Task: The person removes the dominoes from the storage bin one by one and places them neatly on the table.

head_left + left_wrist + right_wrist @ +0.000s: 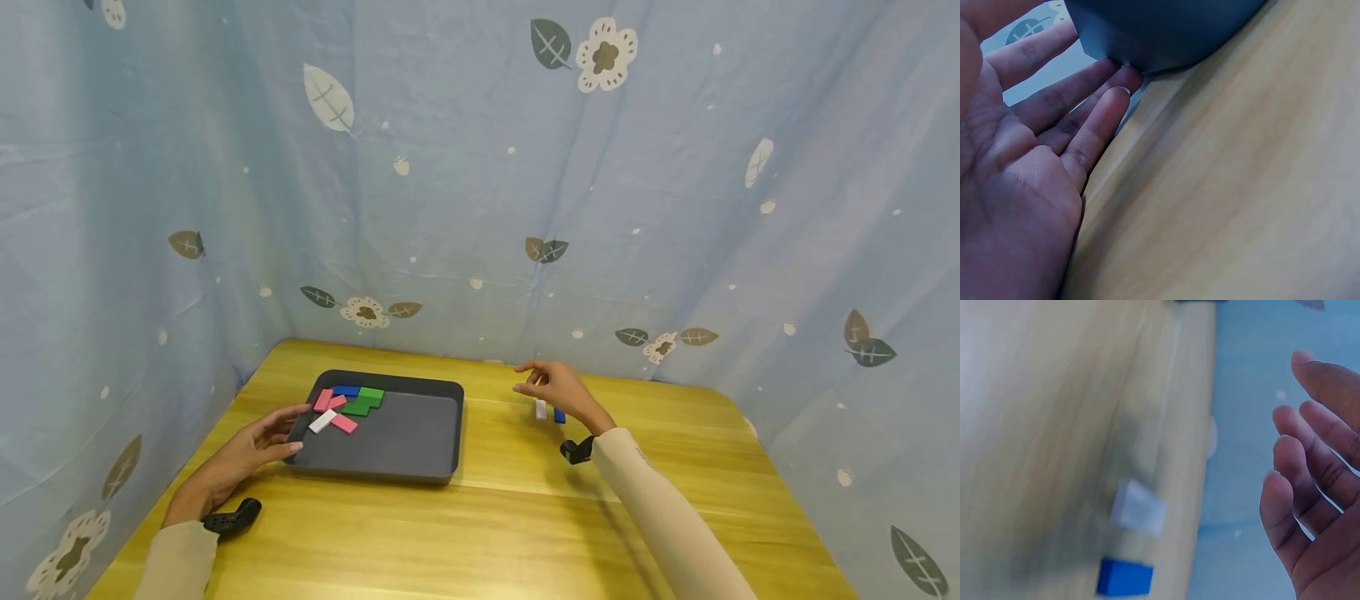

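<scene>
At the left side of the dark grey tray (405, 433), my left hand (251, 446) has its fingers spread and fairly straight. In the left wrist view, its fingertips (1124, 78) touch the outside of the tray wall. Inside the tray lie several flat blocks: pink (345, 423), white (322, 421), blue (347, 391) and green (356, 409). My right hand (555, 388) hovers above the table to the right of the tray, fingers loosely bent around nothing. Below it, a white block (1139, 507) and a blue block (1125, 577) lie side by side on the wood.
The yellow wooden table (375, 542) carries the tray on its left half. A pale blue patterned curtain (465, 167) hangs behind and along both sides of the table. Black devices are strapped at the left wrist (232, 518) and the right wrist (577, 451).
</scene>
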`<action>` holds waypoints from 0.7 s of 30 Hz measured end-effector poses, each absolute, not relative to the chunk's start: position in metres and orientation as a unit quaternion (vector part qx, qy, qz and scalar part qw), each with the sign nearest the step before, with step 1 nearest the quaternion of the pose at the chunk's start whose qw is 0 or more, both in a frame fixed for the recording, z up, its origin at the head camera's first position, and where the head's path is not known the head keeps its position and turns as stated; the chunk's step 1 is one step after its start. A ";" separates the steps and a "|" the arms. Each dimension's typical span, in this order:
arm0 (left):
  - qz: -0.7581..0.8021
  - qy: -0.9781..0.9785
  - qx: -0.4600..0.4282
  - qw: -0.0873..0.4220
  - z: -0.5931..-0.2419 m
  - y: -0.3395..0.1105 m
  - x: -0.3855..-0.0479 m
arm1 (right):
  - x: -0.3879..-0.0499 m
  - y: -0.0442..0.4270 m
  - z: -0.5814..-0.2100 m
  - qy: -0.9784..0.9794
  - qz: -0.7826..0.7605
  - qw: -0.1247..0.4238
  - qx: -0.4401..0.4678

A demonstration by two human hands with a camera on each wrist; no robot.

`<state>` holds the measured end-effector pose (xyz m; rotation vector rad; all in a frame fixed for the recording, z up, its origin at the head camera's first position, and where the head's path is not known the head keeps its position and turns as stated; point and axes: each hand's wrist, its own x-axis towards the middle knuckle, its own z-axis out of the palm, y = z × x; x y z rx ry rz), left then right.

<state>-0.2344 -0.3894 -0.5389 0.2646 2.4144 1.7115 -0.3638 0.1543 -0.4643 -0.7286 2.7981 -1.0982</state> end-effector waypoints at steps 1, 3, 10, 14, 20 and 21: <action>0.574 0.810 0.088 0.086 -0.539 -0.390 -0.234 | -0.364 0.149 -0.463 0.903 -0.354 0.024 -0.242; 0.575 0.809 0.085 0.087 -0.540 -0.390 -0.232 | -0.364 0.139 -0.459 0.900 -0.355 0.024 -0.253; 0.579 0.806 0.087 0.088 -0.542 -0.391 -0.233 | -0.362 0.105 -0.454 0.892 -0.353 0.021 -0.282; 0.579 0.805 0.088 0.089 -0.540 -0.392 -0.232 | -0.363 0.086 -0.454 0.884 -0.352 0.021 -0.307; 0.580 0.805 0.089 0.087 -0.539 -0.391 -0.233 | -0.362 0.059 -0.453 0.872 -0.351 0.027 -0.339; 0.580 0.805 0.088 0.086 -0.539 -0.390 -0.234 | -0.362 0.055 -0.452 0.871 -0.351 0.030 -0.344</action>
